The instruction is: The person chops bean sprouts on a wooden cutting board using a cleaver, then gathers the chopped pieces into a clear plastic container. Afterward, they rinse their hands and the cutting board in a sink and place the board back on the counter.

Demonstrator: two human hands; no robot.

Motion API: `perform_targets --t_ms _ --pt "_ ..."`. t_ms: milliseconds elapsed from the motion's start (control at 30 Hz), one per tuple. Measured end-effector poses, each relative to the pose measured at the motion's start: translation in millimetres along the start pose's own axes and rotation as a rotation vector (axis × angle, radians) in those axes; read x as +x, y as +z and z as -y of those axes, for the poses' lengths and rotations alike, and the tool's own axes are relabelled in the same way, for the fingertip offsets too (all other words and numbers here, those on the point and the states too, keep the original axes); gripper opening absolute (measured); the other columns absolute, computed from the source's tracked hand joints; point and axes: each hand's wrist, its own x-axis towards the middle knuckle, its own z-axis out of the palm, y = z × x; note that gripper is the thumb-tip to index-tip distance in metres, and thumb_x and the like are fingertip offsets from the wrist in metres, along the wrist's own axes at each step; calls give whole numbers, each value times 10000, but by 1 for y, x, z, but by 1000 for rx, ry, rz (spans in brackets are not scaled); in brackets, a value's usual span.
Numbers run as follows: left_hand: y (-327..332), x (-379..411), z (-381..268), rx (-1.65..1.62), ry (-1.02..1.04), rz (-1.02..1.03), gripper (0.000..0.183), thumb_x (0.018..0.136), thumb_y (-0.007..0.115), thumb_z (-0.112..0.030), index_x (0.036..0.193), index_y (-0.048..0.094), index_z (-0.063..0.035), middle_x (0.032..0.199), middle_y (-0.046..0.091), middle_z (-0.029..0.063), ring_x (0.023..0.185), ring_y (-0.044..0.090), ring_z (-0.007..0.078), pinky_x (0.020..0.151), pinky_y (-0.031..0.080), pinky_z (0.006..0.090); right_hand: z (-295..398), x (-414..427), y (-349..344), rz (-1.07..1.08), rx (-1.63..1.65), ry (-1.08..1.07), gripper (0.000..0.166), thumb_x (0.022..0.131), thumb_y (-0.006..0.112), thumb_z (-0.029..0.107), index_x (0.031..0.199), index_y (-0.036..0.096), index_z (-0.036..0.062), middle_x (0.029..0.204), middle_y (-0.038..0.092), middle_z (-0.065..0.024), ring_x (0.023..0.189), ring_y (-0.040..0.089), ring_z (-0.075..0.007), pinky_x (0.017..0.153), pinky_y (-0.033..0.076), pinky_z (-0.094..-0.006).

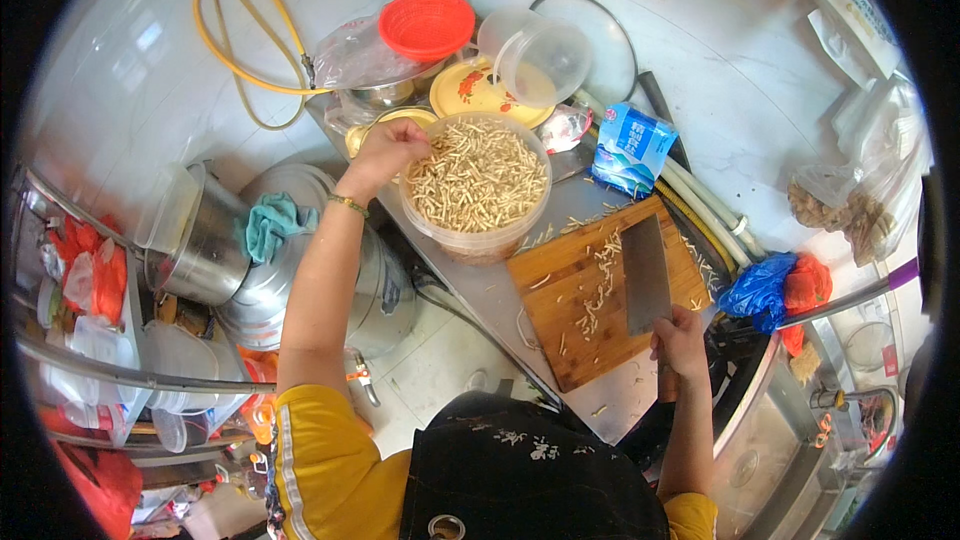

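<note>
My left hand is at the upper left rim of a round clear plastic tub, its fingers curled; whether they hold anything is hidden. Short pale cut strips fill the tub nearly to the rim. In my right hand is the handle of a cleaver, its broad blade lying over a wooden cutting board. Thin pale shreds are scattered on the board and around it on the metal table. A blue printed packet stands beyond the board.
Behind the tub are a red plastic basket, a yellow lid and clear plastic containers. A large metal drum with a teal cloth stands left. Pipes run along the right; a steel sink is lower right.
</note>
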Motion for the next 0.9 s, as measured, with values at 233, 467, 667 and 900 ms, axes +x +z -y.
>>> perform_targets --t_ms 233,467,667,900 --pt "0 -15 -17 -124 -12 -103 49 831 696 -71 833 664 -34 806 654 -15 755 585 68 687 473 234 -4 -4 0 -2 2 17 99 861 550 53 845 601 -30 584 553 -62 437 534 -144 408 466 -282" --pt "-4 -25 -11 374 20 -36 118 879 675 -125 897 685 -9 788 647 2 747 566 74 669 467 248 -7 -10 0 -24 15 26 110 874 549 68 825 585 -24 576 547 -66 431 529 -149 398 460 -284" --pt "1 -26 -10 712 84 154 148 828 616 -98 923 715 -42 798 690 118 764 654 213 705 510 327 -8 -12 7 -39 16 40 135 865 569 86 763 577 -3 562 555 -65 411 526 -153 393 444 -284" --pt "2 -24 -7 863 119 -7 229 789 594 -94 964 739 -70 891 711 178 833 687 304 761 535 379 -8 -17 8 -16 16 35 121 871 554 70 795 586 -18 565 554 -68 419 536 -155 399 448 -291"
